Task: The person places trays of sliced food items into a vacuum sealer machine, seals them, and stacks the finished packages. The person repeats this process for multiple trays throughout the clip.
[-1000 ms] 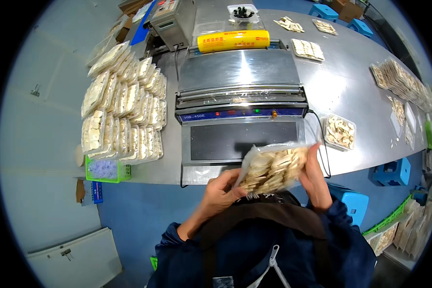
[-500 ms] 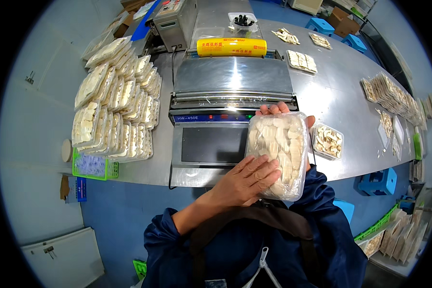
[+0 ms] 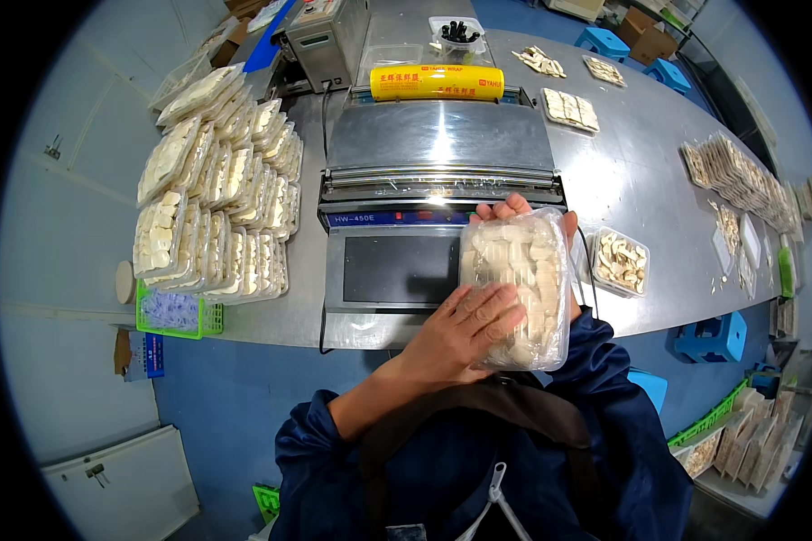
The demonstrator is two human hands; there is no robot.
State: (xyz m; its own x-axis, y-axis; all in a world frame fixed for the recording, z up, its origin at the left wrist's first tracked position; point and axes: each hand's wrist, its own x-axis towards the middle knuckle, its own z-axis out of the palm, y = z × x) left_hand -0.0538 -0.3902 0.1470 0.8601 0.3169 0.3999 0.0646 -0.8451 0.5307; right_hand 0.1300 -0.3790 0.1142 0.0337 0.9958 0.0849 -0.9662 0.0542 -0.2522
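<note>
A film-wrapped clear tray (image 3: 547,311) of pale slices, which look like mushroom, is tilted up in front of my chest at the wrapping machine's right front corner. My right hand (image 3: 505,208) grips it from behind; only fingertips at the far edge and the thumb at the right side show. Across the film's lower left part my left hand (image 3: 474,329) lies flat, fingers stretched out and touching it. Behind the tray stands the wrapping machine (image 3: 438,135) with its dark flat plate (image 3: 397,270) and a yellow film roll (image 3: 437,83).
Stacked wrapped trays (image 3: 216,194) fill the table's left side, beside a green basket (image 3: 209,319). An open tray of slices (image 3: 620,261) sits to the right, near a black cord. More trays (image 3: 744,180) stand at the far right. Blue stools (image 3: 711,338) are on the floor.
The wrapped tray has shifted slightly left and tilted a little. My left hand has slid slightly up over the film, still flat. My right hand keeps its hold.
</note>
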